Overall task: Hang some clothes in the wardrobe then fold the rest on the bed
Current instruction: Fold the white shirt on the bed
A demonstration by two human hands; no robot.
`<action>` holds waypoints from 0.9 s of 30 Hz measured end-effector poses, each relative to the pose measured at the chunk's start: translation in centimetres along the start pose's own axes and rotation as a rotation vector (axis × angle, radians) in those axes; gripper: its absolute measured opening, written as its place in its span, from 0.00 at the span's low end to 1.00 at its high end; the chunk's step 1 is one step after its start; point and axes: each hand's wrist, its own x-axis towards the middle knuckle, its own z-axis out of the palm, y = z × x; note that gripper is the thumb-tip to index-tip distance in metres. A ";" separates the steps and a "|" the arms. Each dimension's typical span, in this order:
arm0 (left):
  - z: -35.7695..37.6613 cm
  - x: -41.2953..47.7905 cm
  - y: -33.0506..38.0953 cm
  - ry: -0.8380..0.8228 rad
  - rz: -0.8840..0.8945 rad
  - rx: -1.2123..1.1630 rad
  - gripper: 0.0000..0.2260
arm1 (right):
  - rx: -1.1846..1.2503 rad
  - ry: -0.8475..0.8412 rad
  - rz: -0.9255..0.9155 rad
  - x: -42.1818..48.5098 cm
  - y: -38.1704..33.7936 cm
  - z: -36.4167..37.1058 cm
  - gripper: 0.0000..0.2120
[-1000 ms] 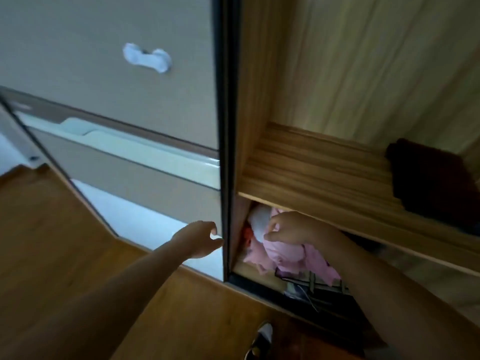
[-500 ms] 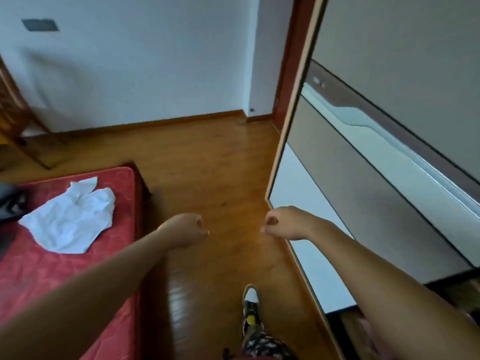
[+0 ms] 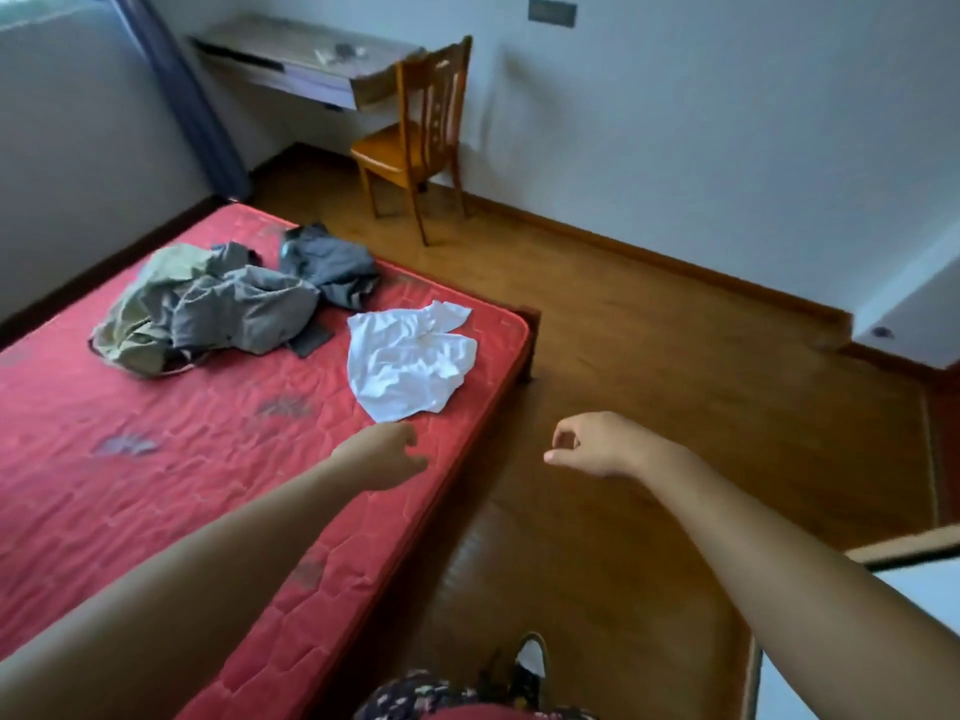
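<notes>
1. Head view: we are seeing the fingers of the right hand loosely curled, thumb and forefinger making a small ring and grasping nothing. The hand is hanging over the wooden floor.
2. The left hand is hovering over the near edge of the bed, its fingers relaxed and holding nothing, just short of the white garment.
3. The white garment is lying crumpled near the bed's far corner. Beyond it, a grey-and-olive heap and a dark grey piece are overlapping each other, apart from the white one.
4. We are judging that the folding stage is beginning, with the white garment the likeliest first pick.
5. That garment is sitting close to the mattress edge, so a careless tug could be sliding it off onto the floor. The heap is looking tangled, so pulling one piece may be dragging others along.
6. No basket or box is showing. We are taking the pale panel at lower right for the wardrobe door; the inside is out of view. The desk on the far wall is carrying a few small things too blurred to name, with a wooden chair beside it.
</notes>
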 end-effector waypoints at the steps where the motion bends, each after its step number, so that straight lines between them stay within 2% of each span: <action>1: -0.1 0.7 -0.6 0.003 -0.036 -0.016 0.20 | -0.022 -0.012 -0.024 2.0 -0.4 -0.8 0.20; 4: -0.2 2.7 -2.2 -0.008 -0.125 -0.074 0.22 | -0.077 -0.054 -0.094 7.4 -1.7 -2.2 0.20; 10: 0.0 8.5 -6.0 -0.017 -0.237 -0.209 0.22 | -0.146 -0.024 -0.192 17.2 -4.6 -5.0 0.17; 16: -1.3 17.9 -10.0 0.016 -0.264 -0.328 0.22 | -0.140 -0.025 -0.170 27.9 -6.0 -7.3 0.15; 27: 0.5 34.5 -13.8 -0.132 -0.321 -0.365 0.20 | -0.089 -0.165 -0.130 47.8 -6.0 -5.3 0.15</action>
